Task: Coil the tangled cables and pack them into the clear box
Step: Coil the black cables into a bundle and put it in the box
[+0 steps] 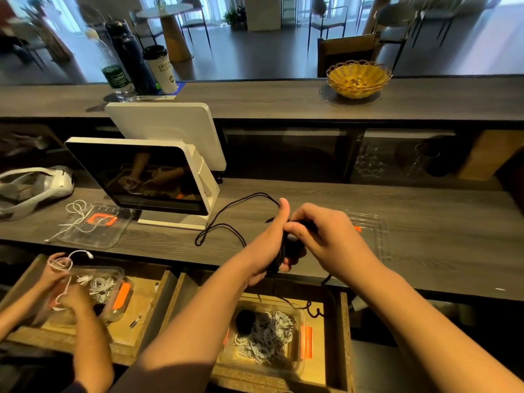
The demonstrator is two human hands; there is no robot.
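Both hands meet above the counter's [397, 251] front edge, the left hand [272, 245] just left of the right hand [329, 236], a cable [226, 214] between them trailing left over the counter toward the screen [141, 177]. Below them an open drawer [344, 336] holds the box [266, 333] with coils in it. Right of the hands a lid [374, 231] lies on the counter, and a basket [357, 78] sits on the ledge behind.

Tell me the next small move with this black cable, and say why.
Probably wind another loop: the left hand grips a partial black coil, the right hand pinches the black cable at it, and a loose tail trails across the counter.
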